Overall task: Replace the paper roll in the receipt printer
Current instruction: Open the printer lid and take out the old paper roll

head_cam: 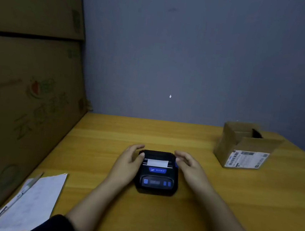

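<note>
A small black receipt printer (156, 179) with blue buttons lies flat on the wooden table (213, 205), its lid closed. A short strip of white paper (157, 163) shows at its slot. My left hand (129, 160) rests against the printer's left side, fingers curved over the far left corner. To the right of the printer, my right hand (188, 165) hovers with fingers spread, the fingertips close to the right edge near a blue side button. Neither hand holds anything.
An open cardboard box (245, 146) with a shipping label stands at the back right. White paper sheets (29, 204) with a pen on them lie at the front left. Large cardboard cartons (29, 85) wall off the left side. A grey wall stands behind the table.
</note>
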